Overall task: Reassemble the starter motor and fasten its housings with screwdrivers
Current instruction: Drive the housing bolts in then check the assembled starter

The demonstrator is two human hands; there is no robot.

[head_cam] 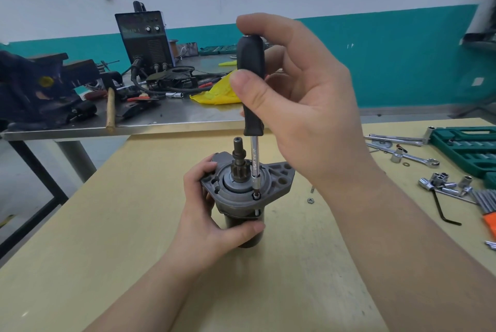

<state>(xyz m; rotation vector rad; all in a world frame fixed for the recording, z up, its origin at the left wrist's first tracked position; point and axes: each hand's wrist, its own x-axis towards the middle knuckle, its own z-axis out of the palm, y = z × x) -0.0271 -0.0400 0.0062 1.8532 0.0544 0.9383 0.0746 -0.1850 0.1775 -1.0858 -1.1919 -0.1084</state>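
- The starter motor (243, 197) stands upright on the pale wooden table (134, 211), just below the centre of the view; its grey flanged housing faces up, with the pinion shaft (239, 160) rising from the middle of it.
- The left hand (212, 211) wraps the motor from its 9 o'clock side; the fingers curl over the flange edge at the top left and the thumb presses across the dark body at 6 o'clock.
- The right hand (300, 95) comes in from 4 o'clock and pinches the black handle of the screwdriver (252, 106); the thumb lies on the near side of the handle, the forefinger curls over its cap; the other fingers bend loosely behind it.
- The screwdriver stands nearly vertical, just beside the pinion shaft at its 3 o'clock; its tip sits in a screw head (256, 195) on the flange at about 5 o'clock from the shaft.
- A small nut (310, 200) lies on the table at the motor's 3 o'clock, near but apart from it.
- Further toward 3 o'clock lie loose sockets (442, 182), a black hex key (442, 211), wrenches (402, 147) and a green tool case (467, 149) at the right edge.
- Behind, at 11 o'clock, a steel bench (171, 114) carries a dark welding machine (146, 39), cables, a wooden-handled hammer (110, 109) and a yellow bag (214, 92); a dark vise (40, 90) sits at its left end.
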